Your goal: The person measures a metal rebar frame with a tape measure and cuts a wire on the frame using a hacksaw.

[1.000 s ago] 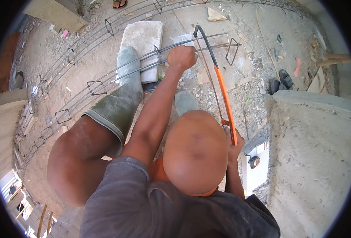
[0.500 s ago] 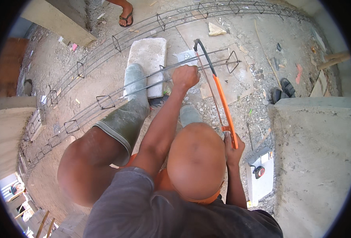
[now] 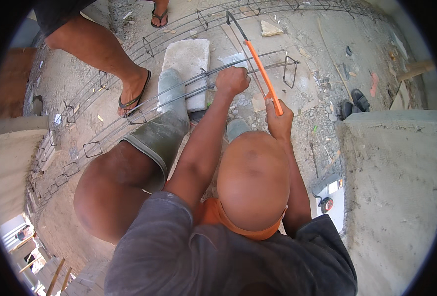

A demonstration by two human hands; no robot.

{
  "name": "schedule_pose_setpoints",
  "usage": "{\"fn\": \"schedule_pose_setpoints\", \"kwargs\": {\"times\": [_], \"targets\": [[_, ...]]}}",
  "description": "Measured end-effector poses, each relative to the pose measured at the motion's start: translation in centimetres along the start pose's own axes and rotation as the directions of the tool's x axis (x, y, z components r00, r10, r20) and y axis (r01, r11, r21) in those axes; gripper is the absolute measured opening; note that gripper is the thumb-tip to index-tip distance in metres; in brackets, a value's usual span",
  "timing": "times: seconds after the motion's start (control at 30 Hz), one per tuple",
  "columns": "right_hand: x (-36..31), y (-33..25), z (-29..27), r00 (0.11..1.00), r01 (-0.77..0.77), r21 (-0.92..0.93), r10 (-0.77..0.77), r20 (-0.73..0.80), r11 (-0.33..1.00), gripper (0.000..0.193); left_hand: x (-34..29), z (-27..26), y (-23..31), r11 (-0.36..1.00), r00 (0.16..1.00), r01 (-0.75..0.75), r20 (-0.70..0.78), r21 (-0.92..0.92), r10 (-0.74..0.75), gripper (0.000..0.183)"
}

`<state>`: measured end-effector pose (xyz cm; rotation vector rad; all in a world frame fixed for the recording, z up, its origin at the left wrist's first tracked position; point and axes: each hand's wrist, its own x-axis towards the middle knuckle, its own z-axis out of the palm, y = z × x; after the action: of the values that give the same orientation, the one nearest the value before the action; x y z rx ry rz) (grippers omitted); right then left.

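My left hand (image 3: 232, 80) is closed round the bars of a thin rebar cage (image 3: 204, 79), close to its right end. In my right hand (image 3: 280, 118) is the handle end of a hacksaw (image 3: 259, 63), which has an orange and black frame. The saw points away from me, its blade crossing the bars just right of my left fist. Whether the teeth touch a bar is too fine to tell. The cage passes over my left rubber boot (image 3: 171, 98) and a pale flat block (image 3: 186, 54).
Another person's sandalled foot (image 3: 135, 91) stands at the left, beside the cage. A second long rebar cage (image 3: 202, 19) curves across the back. Slippers (image 3: 360, 100) lie at the right; a tape measure (image 3: 326, 204) sits near the concrete wall (image 3: 391, 177). Rubble covers the ground.
My right hand has pushed the hacksaw forward, away from me. The left hand keeps its grip on the bars. The other person's leg has come into view at the left.
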<state>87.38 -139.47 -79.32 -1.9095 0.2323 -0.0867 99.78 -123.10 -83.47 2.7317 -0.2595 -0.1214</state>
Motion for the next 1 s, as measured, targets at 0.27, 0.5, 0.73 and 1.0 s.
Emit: {"fn": "schedule_pose_setpoints", "kwargs": {"times": [0.27, 0.5, 0.73, 1.0], "targets": [[-0.2, 1.9, -1.2, 0.999, -0.043, 0.057, 0.044, -0.016, 0.997, 0.021, 0.8, -0.6, 2.7, 0.996, 0.997, -0.01, -0.072, -0.09, 0.004, 0.016], [1.8, 11.1, -0.6, 0.994, -0.088, 0.171, 0.076, 0.078, 0.981, 0.029, -1.0, 1.9, 0.0, 0.991, 0.987, 0.041, -0.146, -0.126, -0.06, 0.013], [2.0, 9.5, -1.3, 0.997, -0.079, 0.183, 0.079, 0.007, 0.98, 0.027, 0.2, 1.8, 1.1, 0.989, 0.98, 0.026, -0.19, -0.145, -0.054, 0.014], [1.4, 9.1, -0.9, 0.996, -0.086, 0.194, 0.092, -0.022, 0.977, 0.026, 0.0, 1.7, 0.9, 0.989, 0.98, 0.027, -0.19, -0.145, -0.055, 0.014]]}}
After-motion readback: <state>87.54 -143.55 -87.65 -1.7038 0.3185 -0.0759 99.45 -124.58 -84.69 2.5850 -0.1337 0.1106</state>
